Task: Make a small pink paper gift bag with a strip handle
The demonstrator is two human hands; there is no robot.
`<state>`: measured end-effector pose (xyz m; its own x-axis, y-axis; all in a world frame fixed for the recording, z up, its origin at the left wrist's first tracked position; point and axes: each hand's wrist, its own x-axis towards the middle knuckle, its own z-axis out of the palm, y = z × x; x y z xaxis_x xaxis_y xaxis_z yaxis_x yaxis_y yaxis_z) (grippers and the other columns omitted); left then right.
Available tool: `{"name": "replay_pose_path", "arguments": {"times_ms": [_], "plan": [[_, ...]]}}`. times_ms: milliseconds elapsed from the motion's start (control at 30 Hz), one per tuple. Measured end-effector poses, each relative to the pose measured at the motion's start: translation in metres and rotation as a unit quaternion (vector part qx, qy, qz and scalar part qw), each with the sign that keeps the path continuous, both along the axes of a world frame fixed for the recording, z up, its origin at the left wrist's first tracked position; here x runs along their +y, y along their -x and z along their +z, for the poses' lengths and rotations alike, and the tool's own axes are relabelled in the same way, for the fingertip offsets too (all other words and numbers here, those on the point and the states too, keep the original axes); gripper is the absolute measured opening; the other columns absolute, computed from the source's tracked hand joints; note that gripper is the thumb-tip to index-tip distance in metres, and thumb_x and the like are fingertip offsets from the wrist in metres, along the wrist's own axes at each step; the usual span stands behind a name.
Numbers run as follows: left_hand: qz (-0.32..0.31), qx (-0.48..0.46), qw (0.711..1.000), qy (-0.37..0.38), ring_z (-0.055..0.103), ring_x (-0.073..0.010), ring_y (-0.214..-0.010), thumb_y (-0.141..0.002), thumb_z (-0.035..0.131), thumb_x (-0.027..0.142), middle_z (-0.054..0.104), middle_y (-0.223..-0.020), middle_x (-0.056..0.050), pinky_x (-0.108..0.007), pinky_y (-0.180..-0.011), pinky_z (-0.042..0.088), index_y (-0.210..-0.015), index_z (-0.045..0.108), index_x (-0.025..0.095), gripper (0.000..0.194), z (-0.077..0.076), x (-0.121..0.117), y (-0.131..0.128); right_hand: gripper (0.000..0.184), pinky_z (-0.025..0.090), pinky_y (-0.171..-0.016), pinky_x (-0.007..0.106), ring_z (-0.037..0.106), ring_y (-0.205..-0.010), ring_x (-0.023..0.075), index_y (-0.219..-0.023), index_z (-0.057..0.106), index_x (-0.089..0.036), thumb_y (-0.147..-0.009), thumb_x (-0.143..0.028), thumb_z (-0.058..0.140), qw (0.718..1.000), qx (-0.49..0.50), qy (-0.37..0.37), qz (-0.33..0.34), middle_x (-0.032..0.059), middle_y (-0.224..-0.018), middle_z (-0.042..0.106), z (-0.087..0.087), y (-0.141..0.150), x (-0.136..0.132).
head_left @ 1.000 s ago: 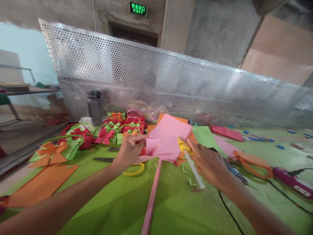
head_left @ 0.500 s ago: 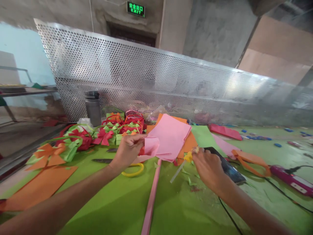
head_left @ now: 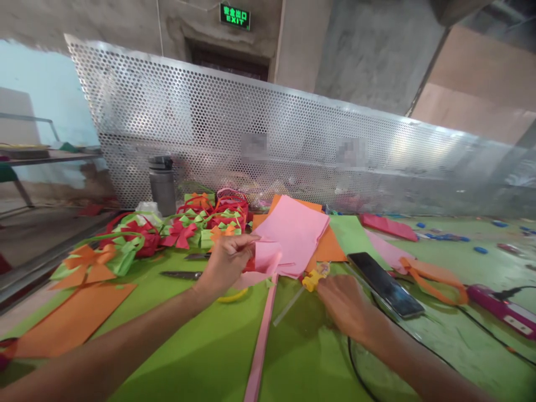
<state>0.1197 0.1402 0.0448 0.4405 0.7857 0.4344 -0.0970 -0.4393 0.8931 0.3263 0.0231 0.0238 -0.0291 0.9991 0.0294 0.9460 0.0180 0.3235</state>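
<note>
My left hand (head_left: 226, 261) is closed in a pinch on a small folded pink paper piece (head_left: 268, 255), held just above the green table (head_left: 201, 346). My right hand (head_left: 343, 304) is low on the table, fingers curled over a glue gun whose yellow tip (head_left: 312, 279) and pale glue stick (head_left: 288, 306) stick out to the left; its body is hidden under the hand. A stack of pink sheets (head_left: 295, 231) on orange paper lies behind both hands. A long pink strip (head_left: 262, 340) runs toward me between my arms.
A phone (head_left: 385, 283) lies right of my right hand, with a black cable (head_left: 355, 363) below it. Scissors (head_left: 182, 274), paper bows (head_left: 196, 223), an orange sheet (head_left: 71, 318) and a flask (head_left: 162, 184) are at left. A perforated metal panel (head_left: 293, 139) stands behind.
My right hand has come down and back toward me, laying the glue gun low on the table and uncovering the phone. My left hand still pinches the pink piece, nearly still.
</note>
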Motion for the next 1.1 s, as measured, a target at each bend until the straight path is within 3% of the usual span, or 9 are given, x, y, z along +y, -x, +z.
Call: {"name": "replay_pose_path", "arguments": {"times_ms": [100,200,267,367,433,500,667,867,1100], "plan": [[-0.053,-0.025,0.995,0.077,0.059,-0.0143,-0.057,-0.069,0.063,0.029,0.066,-0.060,-0.002,-0.022,-0.054,0.046,-0.078,0.072,0.013,0.021,0.003,-0.008,-0.002,0.011,0.043,-0.052,0.028,0.066,-0.063,0.0243,-0.064,0.063,-0.013,-0.070,-0.007,0.058,0.999,-0.001,-0.042,-0.011,0.0113,-0.063,0.067,0.012,0.003,0.001],[-0.101,-0.047,0.978,0.174,0.056,-0.0124,-0.048,-0.062,0.070,0.035,0.065,-0.056,-0.002,-0.021,-0.047,0.042,-0.076,0.072,0.012,0.026,0.007,-0.018,-0.004,0.016,0.045,-0.057,0.030,0.066,-0.073,0.0237,-0.085,0.065,-0.016,-0.083,-0.019,0.049,0.990,0.049,-0.132,-0.009,0.0109,-0.080,0.069,0.036,0.011,0.006],[-0.117,-0.063,0.967,0.215,0.054,-0.0113,-0.046,-0.058,0.074,0.036,0.064,-0.054,-0.002,-0.019,-0.043,0.039,-0.074,0.072,0.012,0.029,0.009,-0.024,-0.006,0.017,0.047,-0.061,0.029,0.065,-0.070,0.0187,-0.089,0.065,-0.017,-0.084,-0.026,0.052,0.954,0.215,-0.203,0.057,0.0062,-0.079,0.069,0.052,0.017,0.010],[-0.125,-0.071,0.962,0.233,0.053,-0.0108,-0.047,-0.054,0.077,0.036,0.063,-0.054,-0.002,-0.019,-0.044,0.039,-0.073,0.071,0.012,0.031,0.010,-0.029,-0.007,0.022,0.049,-0.071,0.028,0.064,-0.077,0.0157,-0.097,0.064,-0.017,-0.081,-0.030,0.055,0.861,0.437,-0.215,0.146,0.0050,-0.085,0.070,0.066,0.025,0.018],[-0.133,-0.067,0.961,0.232,0.053,-0.0107,-0.048,-0.054,0.077,0.035,0.063,-0.055,-0.002,-0.020,-0.046,0.040,-0.074,0.071,0.012,0.030,0.010,-0.029,-0.007,0.024,0.049,-0.075,0.030,0.064,-0.083,0.0163,-0.098,0.064,-0.016,-0.080,-0.030,0.056,0.827,0.505,-0.192,0.159,0.0061,-0.090,0.069,0.068,0.029,0.023],[-0.138,-0.057,0.966,0.213,0.050,-0.0092,-0.047,-0.056,0.076,0.032,0.061,-0.054,0.000,-0.019,-0.047,0.039,-0.074,0.071,0.013,0.027,0.008,-0.028,-0.007,0.022,0.049,-0.075,0.030,0.064,-0.084,0.0165,-0.096,0.065,-0.016,-0.080,-0.029,0.056,0.816,0.530,-0.170,0.156,0.0067,-0.091,0.069,0.066,0.032,0.026],[-0.117,0.000,0.985,0.129,0.037,-0.0052,-0.042,-0.066,0.063,0.024,0.052,-0.048,0.003,-0.016,-0.043,0.030,-0.076,0.071,0.011,0.018,0.000,-0.023,-0.007,0.017,0.046,-0.063,0.024,0.061,-0.071,0.0124,-0.086,0.066,-0.015,-0.082,-0.024,0.052,0.818,0.536,-0.137,0.157,0.0034,-0.079,0.069,0.064,0.034,0.026],[-0.103,0.077,0.990,0.055,0.040,-0.0071,-0.046,-0.072,0.054,0.021,0.057,-0.057,0.001,-0.017,-0.044,0.032,-0.083,0.071,0.012,0.023,0.001,-0.024,-0.006,0.018,0.042,-0.057,0.022,0.056,-0.063,0.0107,-0.087,0.069,-0.016,-0.082,-0.022,0.052,0.861,0.490,-0.061,0.126,0.0003,-0.071,0.067,0.066,0.026,0.020],[-0.111,0.130,0.985,-0.025,0.048,-0.0098,-0.055,-0.075,0.047,0.015,0.063,-0.068,-0.001,-0.019,-0.052,0.037,-0.089,0.071,0.013,0.027,-0.001,-0.024,-0.005,0.020,0.040,-0.056,0.022,0.057,-0.060,0.0104,-0.087,0.070,-0.017,-0.085,-0.026,0.052,0.899,0.390,-0.099,0.174,0.0022,-0.071,0.069,0.062,0.026,0.015]]}}
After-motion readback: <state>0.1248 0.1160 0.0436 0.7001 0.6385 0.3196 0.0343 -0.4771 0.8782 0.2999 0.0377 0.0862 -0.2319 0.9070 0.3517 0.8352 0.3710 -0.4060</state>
